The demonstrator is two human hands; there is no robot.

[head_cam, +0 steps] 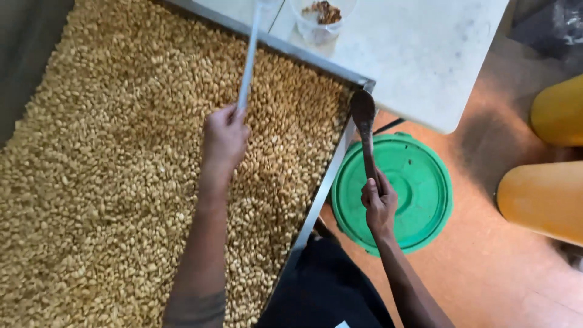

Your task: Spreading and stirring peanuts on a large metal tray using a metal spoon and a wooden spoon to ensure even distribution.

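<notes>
My left hand [225, 138] is fisted around the lower end of a white rod [249, 58], which slants up and away over a wide metal tray [331, 176] filled edge to edge with pale beans [109, 182]. My right hand [379, 203] grips the handle of a dark wooden spoon [364, 130], its bowl raised just at the tray's right rim, near the corner. Below that hand lies a round green lid [419, 182] on the orange floor [486, 267]. A white tabletop [413, 54] borders the tray's far edge, carrying a clear cup [320, 18]. Two yellow containers [546, 194] stand well apart at right, leaving open floor between.
</notes>
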